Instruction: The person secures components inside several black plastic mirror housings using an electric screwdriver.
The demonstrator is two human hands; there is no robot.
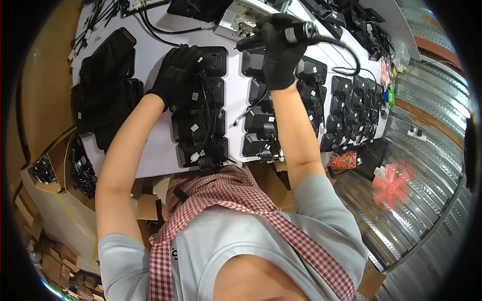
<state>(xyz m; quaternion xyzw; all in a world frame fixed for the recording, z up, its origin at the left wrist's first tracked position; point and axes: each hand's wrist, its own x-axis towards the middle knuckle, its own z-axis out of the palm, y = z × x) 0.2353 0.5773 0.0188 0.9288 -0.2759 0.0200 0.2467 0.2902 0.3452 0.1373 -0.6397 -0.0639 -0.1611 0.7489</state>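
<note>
My black-gloved left hand (pixel 179 70) grips the left side of a black plastic housing (pixel 215 61), the top one in a column of similar housings with cables on them. Raised over the table, my black-gloved right hand (pixel 279 57) is closed around a black corded electric screwdriver (pixel 299 33). The tool lies nearly level, its thin tip pointing left, just right of that top housing. Behind the tool stands a silver metal box (pixel 228 24), partly hidden by it. A second column of black housings (pixel 258 119) runs below my right hand.
Stacked black panels (pixel 108 75) cover the table's left side. More cabled housings (pixel 346 108) sit in rows at the right, with black parts (pixel 361 30) behind. Cable bundles (pixel 93 20) lie far left. Cardboard boxes (pixel 50 175) stand below left; a pink fan (pixel 390 185) is right.
</note>
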